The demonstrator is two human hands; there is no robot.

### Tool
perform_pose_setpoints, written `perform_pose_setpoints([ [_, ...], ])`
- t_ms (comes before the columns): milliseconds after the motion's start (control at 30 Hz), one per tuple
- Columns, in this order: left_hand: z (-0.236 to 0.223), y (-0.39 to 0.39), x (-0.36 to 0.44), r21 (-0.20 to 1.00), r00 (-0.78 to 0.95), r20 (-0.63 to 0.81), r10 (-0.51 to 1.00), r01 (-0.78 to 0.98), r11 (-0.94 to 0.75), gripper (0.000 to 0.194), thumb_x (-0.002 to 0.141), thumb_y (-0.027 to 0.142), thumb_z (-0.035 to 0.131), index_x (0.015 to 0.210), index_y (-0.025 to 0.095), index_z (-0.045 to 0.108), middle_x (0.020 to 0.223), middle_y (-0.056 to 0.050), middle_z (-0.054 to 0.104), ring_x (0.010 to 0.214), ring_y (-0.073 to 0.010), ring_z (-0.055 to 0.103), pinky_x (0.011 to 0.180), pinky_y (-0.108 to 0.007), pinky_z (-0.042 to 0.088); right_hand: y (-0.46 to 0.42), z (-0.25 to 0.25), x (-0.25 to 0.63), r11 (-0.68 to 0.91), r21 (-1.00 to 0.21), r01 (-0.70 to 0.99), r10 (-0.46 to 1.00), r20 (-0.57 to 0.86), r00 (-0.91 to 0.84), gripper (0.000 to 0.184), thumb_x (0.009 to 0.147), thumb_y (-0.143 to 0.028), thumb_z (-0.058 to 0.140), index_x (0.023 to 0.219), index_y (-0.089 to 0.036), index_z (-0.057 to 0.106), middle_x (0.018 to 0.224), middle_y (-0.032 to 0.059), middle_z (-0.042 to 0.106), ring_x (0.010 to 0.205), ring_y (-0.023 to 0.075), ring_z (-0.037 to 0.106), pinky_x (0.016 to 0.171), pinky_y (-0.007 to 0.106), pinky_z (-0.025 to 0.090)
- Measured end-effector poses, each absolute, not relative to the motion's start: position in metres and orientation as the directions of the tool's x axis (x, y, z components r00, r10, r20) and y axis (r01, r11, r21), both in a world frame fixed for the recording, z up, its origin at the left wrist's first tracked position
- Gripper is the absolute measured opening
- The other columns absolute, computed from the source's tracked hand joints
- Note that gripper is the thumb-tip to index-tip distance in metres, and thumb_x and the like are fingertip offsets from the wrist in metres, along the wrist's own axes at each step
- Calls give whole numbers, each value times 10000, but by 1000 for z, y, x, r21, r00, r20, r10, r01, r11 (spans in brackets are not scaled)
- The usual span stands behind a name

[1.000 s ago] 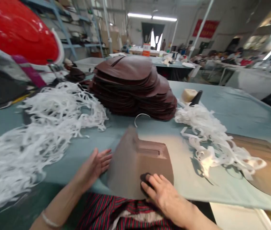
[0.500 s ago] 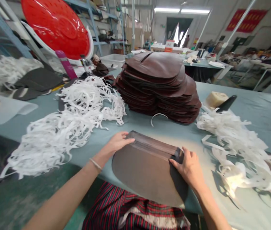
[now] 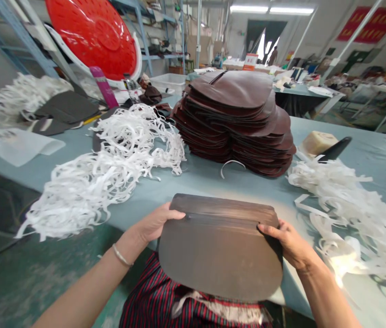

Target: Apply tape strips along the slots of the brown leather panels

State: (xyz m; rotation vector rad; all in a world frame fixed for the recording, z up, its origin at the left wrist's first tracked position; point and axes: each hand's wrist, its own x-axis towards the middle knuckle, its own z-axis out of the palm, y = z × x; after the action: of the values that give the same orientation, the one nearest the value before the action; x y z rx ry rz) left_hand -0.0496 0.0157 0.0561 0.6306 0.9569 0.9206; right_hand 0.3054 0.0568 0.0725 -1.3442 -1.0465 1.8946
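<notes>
1. Left hand (image 3: 157, 222) pinches the left edge of the brown slotted panel (image 3: 220, 259), thumb on top; right hand (image 3: 290, 241) grips the right edge the same way. Fingers underneath mostly hidden.
2. Panel sits on the near side of the brown panel stack (image 3: 234, 118), apart from it, near part over the striped garment (image 3: 152, 291).
3. Risk: uneven pull between hands could crease the panel along its slot band.
4. Risk: loose white strip (image 3: 233, 162), just in front of the stack, could get trapped if the panel slides over it.
5. Risk: stack layers look uneven; a knock might shift them.
6. Containers: translucent plastic bin (image 3: 175, 86) behind-left of the stack, contents unreadable. Clear bottle (image 3: 131, 89), apparently, left of the stack; fill can't be told.
</notes>
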Motion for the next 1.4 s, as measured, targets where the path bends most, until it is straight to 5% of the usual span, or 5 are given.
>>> perform_pose_setpoints([
  [167,50,0,-61,719,407,-370,835,-445,534,208,616,171,728,811,102,708,746,-68,708,662,-179,653,673,-285,545,55,63,305,-547,-823,-154,796,-454,-402,354,606,-197,793,947,-149,710,832,78,754,690,210,704,665,308,554],
  [433,41,-1,-91,670,416,-430,801,-448,592,307,618,250,767,905,154,717,842,-60,746,810,-229,679,749,-301,554,36,46,294,-634,-712,-303,742,-450,-496,200,495,-113,725,695,-101,714,653,45,723,558,154,654,581,256,523],
  [700,58,-10,-74,785,217,-501,838,-294,545,425,591,310,789,998,234,690,947,-30,744,908,-280,675,818,-385,531,21,65,281,-563,-766,-309,803,-420,-424,404,549,-184,813,926,-192,669,826,10,713,740,166,671,715,279,523],
  [1067,67,-2,-61,949,-6,-310,951,-50,310,311,673,256,718,960,147,667,912,-78,729,816,-252,672,732,-345,527,31,60,273,-424,-901,88,892,-433,-130,505,577,-500,790,975,-228,638,861,85,733,777,318,694,698,416,558],
  [1400,40,14,-76,932,-308,5,951,346,107,465,759,241,599,1205,180,485,1221,-117,559,1083,-216,552,942,-365,443,49,13,298,38,-755,654,993,102,60,685,802,-561,513,1345,-157,411,1252,177,544,1076,313,575,897,472,475],
])
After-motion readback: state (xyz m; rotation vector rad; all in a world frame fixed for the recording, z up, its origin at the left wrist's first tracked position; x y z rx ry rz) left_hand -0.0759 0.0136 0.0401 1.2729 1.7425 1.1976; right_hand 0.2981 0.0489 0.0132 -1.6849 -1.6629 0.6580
